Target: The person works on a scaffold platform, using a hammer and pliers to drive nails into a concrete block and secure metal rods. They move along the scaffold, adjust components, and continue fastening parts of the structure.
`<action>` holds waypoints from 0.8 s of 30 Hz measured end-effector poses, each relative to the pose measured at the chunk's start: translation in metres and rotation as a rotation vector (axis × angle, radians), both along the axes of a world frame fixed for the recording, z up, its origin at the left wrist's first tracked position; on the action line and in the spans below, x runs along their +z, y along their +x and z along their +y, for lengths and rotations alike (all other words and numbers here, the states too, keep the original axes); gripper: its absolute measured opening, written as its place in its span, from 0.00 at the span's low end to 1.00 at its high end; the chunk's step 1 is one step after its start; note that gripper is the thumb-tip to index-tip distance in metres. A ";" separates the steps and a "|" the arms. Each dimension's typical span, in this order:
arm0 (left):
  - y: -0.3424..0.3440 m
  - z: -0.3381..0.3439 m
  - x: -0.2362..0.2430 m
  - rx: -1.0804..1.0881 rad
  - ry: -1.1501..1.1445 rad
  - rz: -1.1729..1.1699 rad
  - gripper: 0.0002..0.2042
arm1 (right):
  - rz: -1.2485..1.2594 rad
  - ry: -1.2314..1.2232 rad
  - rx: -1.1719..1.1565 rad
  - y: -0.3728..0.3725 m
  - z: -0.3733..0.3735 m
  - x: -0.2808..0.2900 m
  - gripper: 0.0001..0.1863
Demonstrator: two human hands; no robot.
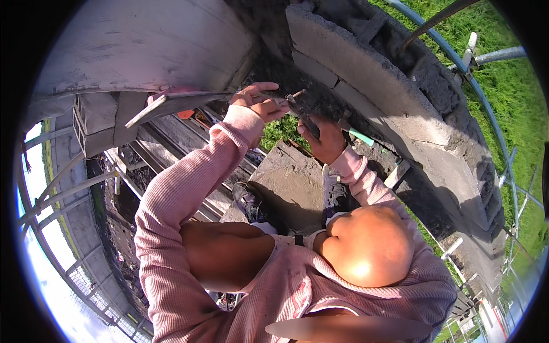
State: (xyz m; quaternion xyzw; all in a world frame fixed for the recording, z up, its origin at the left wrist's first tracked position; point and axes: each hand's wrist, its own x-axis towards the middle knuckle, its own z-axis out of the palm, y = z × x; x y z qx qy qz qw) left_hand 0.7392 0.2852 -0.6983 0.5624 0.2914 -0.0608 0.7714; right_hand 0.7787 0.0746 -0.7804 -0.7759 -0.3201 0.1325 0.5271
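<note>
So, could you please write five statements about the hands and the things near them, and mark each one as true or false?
1. The right hand holds a dark tool. True.
2. The green handle lies to the left of the left hand. False: it lies to the right of the right hand.
3. Green grass shows beyond the block wall on the right. True.
4. The sleeves are dark blue. False: they are pink.
5. The left hand is near the far end of the dark tool. True.
</note>
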 end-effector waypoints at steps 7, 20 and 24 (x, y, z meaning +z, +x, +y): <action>-0.019 -0.005 -0.037 -0.545 0.096 0.016 0.52 | 0.567 0.361 0.054 0.006 0.026 -0.001 0.20; -0.015 -0.021 -0.001 -0.352 0.248 0.168 0.16 | -0.288 -0.025 -0.017 0.028 0.028 0.044 0.24; -0.019 -0.009 -0.013 -0.374 0.219 0.121 0.18 | -0.033 0.377 -0.260 0.043 0.017 0.069 0.22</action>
